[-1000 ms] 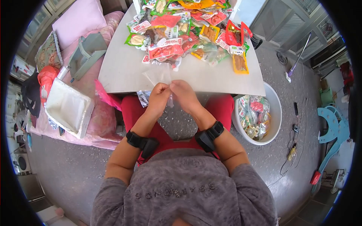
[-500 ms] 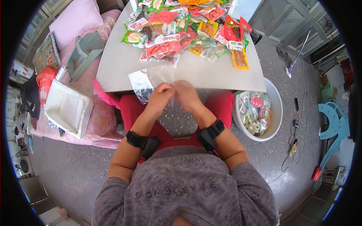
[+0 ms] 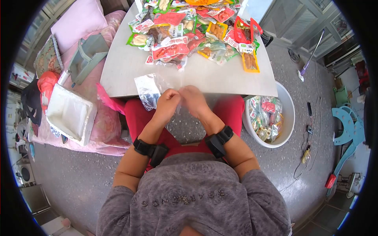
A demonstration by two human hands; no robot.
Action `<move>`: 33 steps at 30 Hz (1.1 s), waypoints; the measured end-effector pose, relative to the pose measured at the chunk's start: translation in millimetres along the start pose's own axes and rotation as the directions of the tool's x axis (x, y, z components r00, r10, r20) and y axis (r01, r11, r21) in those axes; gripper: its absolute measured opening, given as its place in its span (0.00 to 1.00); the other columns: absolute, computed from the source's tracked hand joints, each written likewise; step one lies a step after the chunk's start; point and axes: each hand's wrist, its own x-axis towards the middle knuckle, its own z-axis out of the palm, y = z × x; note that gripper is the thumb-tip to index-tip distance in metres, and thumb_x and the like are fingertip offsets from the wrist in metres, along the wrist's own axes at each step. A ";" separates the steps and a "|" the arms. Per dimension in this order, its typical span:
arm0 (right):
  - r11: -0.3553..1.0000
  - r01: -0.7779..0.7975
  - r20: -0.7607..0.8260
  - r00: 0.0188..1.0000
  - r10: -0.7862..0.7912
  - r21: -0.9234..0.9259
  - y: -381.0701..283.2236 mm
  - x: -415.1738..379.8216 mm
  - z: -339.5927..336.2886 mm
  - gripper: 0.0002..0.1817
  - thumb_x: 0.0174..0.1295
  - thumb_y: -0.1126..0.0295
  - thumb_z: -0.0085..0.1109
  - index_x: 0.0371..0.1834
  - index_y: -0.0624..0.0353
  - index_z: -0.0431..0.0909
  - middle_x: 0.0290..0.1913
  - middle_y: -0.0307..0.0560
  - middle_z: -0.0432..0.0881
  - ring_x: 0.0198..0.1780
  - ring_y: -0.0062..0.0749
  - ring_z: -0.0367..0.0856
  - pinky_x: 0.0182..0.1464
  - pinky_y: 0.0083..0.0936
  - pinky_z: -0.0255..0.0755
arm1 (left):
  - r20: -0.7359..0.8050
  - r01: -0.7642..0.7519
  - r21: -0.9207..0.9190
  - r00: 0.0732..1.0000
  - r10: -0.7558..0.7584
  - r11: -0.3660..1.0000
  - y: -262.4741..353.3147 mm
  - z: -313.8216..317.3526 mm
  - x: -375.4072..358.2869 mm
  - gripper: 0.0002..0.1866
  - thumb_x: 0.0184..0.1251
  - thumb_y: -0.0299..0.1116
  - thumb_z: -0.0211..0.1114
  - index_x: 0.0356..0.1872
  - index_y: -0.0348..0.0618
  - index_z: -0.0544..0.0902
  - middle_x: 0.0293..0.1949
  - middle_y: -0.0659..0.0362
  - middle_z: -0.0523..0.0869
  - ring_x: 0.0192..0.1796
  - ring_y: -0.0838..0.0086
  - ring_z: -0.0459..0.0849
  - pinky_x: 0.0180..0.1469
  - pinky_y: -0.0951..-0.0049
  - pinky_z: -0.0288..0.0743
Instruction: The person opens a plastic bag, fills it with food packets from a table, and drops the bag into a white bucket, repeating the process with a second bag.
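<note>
A clear plastic bag with a silvery sheet-like part lies over the front edge of the grey table. My left hand is closed on the bag's right side. Close beside it, nearly touching, my right hand is blurred by motion, and whatever its fingers hold cannot be made out. Farther back on the table lies a heap of colourful food packets, red, green, yellow and clear. One yellow-edged packet sits at the heap's right front.
A white bucket holding several packets stands on the floor to the right of the table. To the left, a pink-covered seat bears a white foam box and a grey-green basket. Cables lie on the floor at right.
The bag has shifted slightly and its clear part looks more gathered near my hands. Both hands have stayed at almost the same place.
</note>
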 end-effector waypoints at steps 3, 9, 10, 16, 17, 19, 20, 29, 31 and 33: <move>0.998 0.012 -0.026 1.000 -0.014 -0.055 4.2 1.8 -1.2 0.06 0.54 0.70 0.45 0.30 0.63 0.66 0.27 0.42 0.69 0.28 0.24 0.70 0.27 0.21 0.70 | -0.050 -0.002 -0.040 0.999 0.000 0.999 -7.3 -3.1 1.0 0.02 0.50 0.24 0.51 0.23 0.38 0.71 0.19 0.64 0.72 0.20 0.85 0.67 0.20 0.85 0.60; 0.988 -0.068 -0.084 0.993 0.081 0.142 5.4 8.1 3.3 0.04 0.54 0.71 0.43 0.30 0.60 0.65 0.26 0.42 0.70 0.28 0.24 0.71 0.24 0.19 0.69 | -0.266 -0.202 -0.016 0.945 0.191 0.979 -11.6 -19.0 4.5 0.02 0.51 0.24 0.50 0.22 0.38 0.68 0.18 0.63 0.69 0.20 0.82 0.66 0.20 0.82 0.60; 0.997 -0.038 -0.086 0.995 0.043 0.060 7.1 9.7 3.2 0.05 0.54 0.71 0.43 0.30 0.59 0.65 0.26 0.41 0.70 0.28 0.23 0.71 0.24 0.18 0.69 | -0.311 -0.267 0.086 0.908 0.281 0.960 -10.0 -22.6 5.2 0.02 0.50 0.23 0.50 0.22 0.38 0.68 0.18 0.62 0.69 0.19 0.80 0.66 0.20 0.80 0.61; 0.982 0.103 0.075 0.993 -0.092 -0.160 -0.9 24.8 39.8 0.05 0.53 0.70 0.44 0.29 0.60 0.66 0.23 0.39 0.71 0.24 0.20 0.71 0.23 0.16 0.67 | 0.074 -0.477 0.862 0.452 0.889 0.170 48.4 -38.5 -6.9 0.04 0.43 0.19 0.51 0.22 0.37 0.67 0.20 0.52 0.69 0.22 0.61 0.68 0.24 0.67 0.63; 0.984 0.118 0.097 0.990 -0.106 -0.133 -2.9 26.3 49.7 0.05 0.53 0.70 0.44 0.29 0.60 0.66 0.23 0.39 0.71 0.23 0.19 0.71 0.23 0.16 0.67 | 0.118 -0.466 0.880 0.407 0.906 0.095 56.2 -40.2 -8.4 0.04 0.43 0.19 0.50 0.22 0.37 0.66 0.20 0.53 0.68 0.22 0.61 0.68 0.24 0.67 0.63; 0.990 0.111 0.128 0.987 -0.100 -0.085 -1.8 34.1 62.8 0.04 0.52 0.72 0.43 0.28 0.61 0.66 0.23 0.41 0.71 0.22 0.21 0.72 0.21 0.17 0.67 | 0.139 -0.410 0.910 0.427 0.894 0.054 61.1 -43.9 -7.4 0.04 0.43 0.19 0.51 0.23 0.37 0.67 0.20 0.53 0.70 0.22 0.60 0.69 0.24 0.66 0.64; 0.992 0.108 0.142 0.985 -0.098 -0.062 -1.7 38.2 67.0 0.03 0.51 0.74 0.43 0.27 0.62 0.66 0.23 0.42 0.71 0.22 0.22 0.72 0.21 0.18 0.67 | 0.133 -0.384 0.922 0.455 0.880 0.059 58.6 -46.9 -4.5 0.04 0.43 0.19 0.51 0.23 0.37 0.67 0.20 0.53 0.70 0.21 0.60 0.69 0.24 0.66 0.64; 0.790 0.242 0.077 0.968 -0.241 -0.564 26.0 85.9 35.7 0.09 0.46 0.74 0.46 0.31 0.66 0.66 0.22 0.47 0.71 0.19 0.27 0.72 0.20 0.20 0.66 | -0.276 -0.135 0.695 0.857 0.435 0.707 -3.9 -64.4 33.1 0.05 0.50 0.28 0.52 0.25 0.37 0.70 0.23 0.50 0.75 0.26 0.58 0.74 0.27 0.65 0.66; 0.738 0.257 0.104 0.963 -0.247 -0.624 29.7 92.6 30.2 0.09 0.46 0.73 0.47 0.30 0.66 0.67 0.23 0.49 0.72 0.21 0.31 0.73 0.22 0.22 0.66 | -0.191 -0.243 0.795 0.770 0.609 0.556 -12.4 -68.4 43.8 0.05 0.50 0.29 0.51 0.26 0.38 0.71 0.24 0.50 0.75 0.28 0.57 0.74 0.29 0.63 0.66; 0.758 0.221 0.117 0.975 -0.190 -0.613 14.8 84.3 27.8 0.08 0.45 0.73 0.46 0.26 0.67 0.68 0.24 0.58 0.73 0.24 0.42 0.74 0.28 0.29 0.67 | -0.176 -0.198 0.818 0.807 0.564 0.540 -10.5 -65.7 50.8 0.06 0.51 0.31 0.50 0.26 0.39 0.71 0.24 0.50 0.76 0.28 0.56 0.74 0.30 0.62 0.66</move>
